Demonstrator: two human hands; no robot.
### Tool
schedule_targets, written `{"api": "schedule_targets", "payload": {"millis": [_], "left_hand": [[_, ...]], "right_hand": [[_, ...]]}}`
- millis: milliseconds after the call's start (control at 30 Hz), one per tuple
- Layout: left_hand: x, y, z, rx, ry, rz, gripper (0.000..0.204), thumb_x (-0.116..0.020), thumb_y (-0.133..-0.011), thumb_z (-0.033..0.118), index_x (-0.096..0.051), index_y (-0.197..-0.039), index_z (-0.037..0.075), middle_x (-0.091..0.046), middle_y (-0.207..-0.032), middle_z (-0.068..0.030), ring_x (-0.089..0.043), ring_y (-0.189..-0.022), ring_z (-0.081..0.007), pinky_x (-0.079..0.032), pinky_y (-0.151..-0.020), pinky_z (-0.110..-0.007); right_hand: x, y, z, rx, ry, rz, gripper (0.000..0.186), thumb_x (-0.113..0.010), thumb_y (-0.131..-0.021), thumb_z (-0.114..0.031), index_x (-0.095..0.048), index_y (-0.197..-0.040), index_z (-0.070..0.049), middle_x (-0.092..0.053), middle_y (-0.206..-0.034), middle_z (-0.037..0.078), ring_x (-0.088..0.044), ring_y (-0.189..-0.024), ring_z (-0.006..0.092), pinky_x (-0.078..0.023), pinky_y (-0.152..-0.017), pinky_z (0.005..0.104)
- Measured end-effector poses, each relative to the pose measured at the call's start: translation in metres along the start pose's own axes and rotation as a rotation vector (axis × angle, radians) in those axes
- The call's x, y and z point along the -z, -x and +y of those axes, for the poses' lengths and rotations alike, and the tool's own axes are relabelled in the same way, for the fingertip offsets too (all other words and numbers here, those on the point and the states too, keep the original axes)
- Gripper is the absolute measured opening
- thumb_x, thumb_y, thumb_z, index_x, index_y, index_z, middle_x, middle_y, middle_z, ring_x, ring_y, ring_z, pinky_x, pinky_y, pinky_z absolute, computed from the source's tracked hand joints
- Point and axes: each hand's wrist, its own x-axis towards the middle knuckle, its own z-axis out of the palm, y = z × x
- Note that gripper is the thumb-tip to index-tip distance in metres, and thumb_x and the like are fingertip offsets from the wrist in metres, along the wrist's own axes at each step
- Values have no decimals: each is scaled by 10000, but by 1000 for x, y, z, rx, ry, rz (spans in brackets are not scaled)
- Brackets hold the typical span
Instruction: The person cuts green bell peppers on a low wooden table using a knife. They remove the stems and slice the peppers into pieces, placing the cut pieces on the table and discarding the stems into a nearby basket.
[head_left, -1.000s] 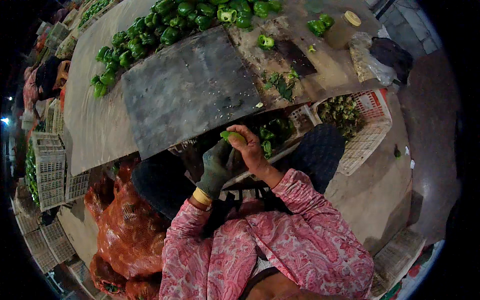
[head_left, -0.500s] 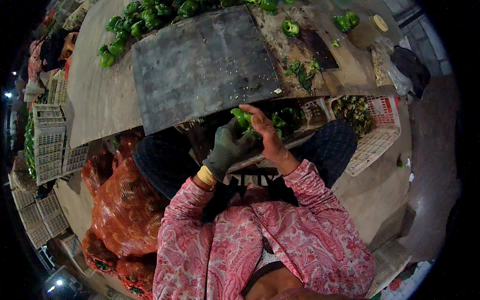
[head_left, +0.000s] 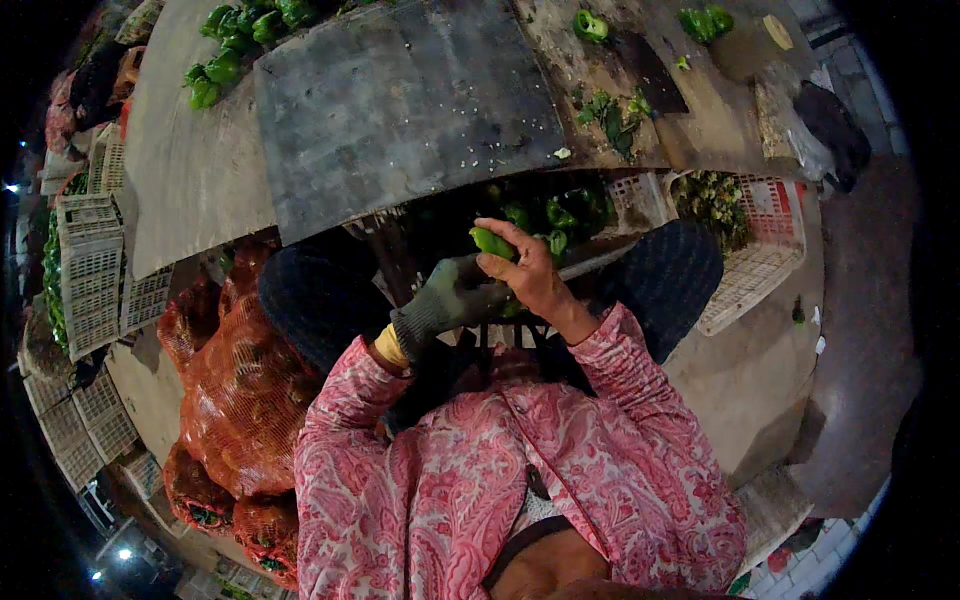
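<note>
The bare right hand (head_left: pixel 532 277) pinches a green pepper (head_left: pixel 490 243) between thumb and fingers; the gloved left hand (head_left: pixel 447 300) curls close below, its hold impossible to tell. The step looks like turning this pepper over; moving it calls for a secure pinch. Beyond, more peppers (head_left: pixel 562 212) lie beneath the dark board (head_left: pixel 405 115).

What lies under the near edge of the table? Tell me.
Several green peppers show in the shadow there, beyond the right hand. The table covers whatever is farther back, and left of the peppers it is too dark to tell.
</note>
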Motion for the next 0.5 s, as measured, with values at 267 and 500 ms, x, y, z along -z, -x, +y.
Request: {"api": "schedule_targets", "payload": {"millis": [267, 500], "left_hand": [[-9, 16, -37, -136, -16, 30, 342, -667, -868, 132, -577, -1167, -8, -655, -1018, -67, -603, -893, -116, -507, -785, -287], [-30, -10, -32, -354, 253, 519, 358, -598, -918, 67, -532, -1259, -21, -644, -1143, -96, -615, -990, -161, -501, -856, -296]], "right_hand": [[29, 1, 42, -366, -326, 79, 521, -670, -898, -233, -495, -1345, -33, -613, -846, 43, -566, -714, 82, -501, -592, 259], [10, 14, 28, -30, -67, 135, 591, -565, -964, -340, -355, -1462, -100, -572, -1079, 40, -566, -912, 162, -475, -845, 291]]}}
